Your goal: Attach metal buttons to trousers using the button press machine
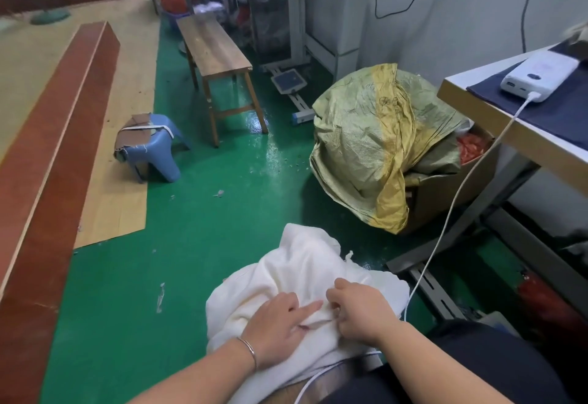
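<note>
Cream trousers (296, 279) are bunched on the lap, running forward toward the green floor (197, 212). Both hands sit close together on the near end: left hand (280, 324) flat with fingers straight, right hand (356, 311) pinching a fold. No press in sight.

No words or numbers can be read anywhere here. The big green and yellow sack (378, 139) on the floor has some dark marks drawn on its yellow stripe — a round stamp and a few thin scribbles (they look like writing, but they are too small and crumpled to make out). The white power bank (537, 76) on the table at the right has a small dark spot on its top — it could be a little screen or a logo, but nothing on it can be read.
</note>
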`<state>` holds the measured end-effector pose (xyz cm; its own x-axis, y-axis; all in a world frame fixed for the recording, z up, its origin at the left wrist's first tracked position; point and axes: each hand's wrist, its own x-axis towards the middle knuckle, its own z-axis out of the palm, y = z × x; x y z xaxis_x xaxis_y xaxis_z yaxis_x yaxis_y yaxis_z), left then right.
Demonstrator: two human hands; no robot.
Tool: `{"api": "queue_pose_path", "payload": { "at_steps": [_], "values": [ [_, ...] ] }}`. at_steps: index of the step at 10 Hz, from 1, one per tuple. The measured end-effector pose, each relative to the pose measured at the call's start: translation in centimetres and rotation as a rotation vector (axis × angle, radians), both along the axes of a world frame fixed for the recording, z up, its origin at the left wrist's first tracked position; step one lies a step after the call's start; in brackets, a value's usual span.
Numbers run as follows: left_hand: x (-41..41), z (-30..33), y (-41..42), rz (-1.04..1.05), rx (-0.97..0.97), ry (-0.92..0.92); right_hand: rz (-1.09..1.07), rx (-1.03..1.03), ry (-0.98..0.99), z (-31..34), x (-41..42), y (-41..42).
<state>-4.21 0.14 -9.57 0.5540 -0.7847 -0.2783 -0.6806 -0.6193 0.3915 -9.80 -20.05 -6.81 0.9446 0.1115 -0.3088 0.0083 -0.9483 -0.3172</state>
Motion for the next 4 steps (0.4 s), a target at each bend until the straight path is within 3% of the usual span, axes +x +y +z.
{"api": "queue_pose_path", "payload": {
  "at_steps": [2, 3, 4],
  "values": [
    [0.5, -0.1, -0.9, 0.029, 0.103, -0.021, -0.041, -0.029, 0.099, -0.5, 0.0, -0.2],
    [0.9, 0.8, -1.4, 0.069, 0.101, 0.102, -0.075, -0.04, 0.048, 0.9, -0.5, -0.4],
    [2.2, 3.3, -1.6, 0.136, -0.093, 0.172, -0.253, 0.108, -0.163, 3.9, -3.1, -1.9]
  ]
}}
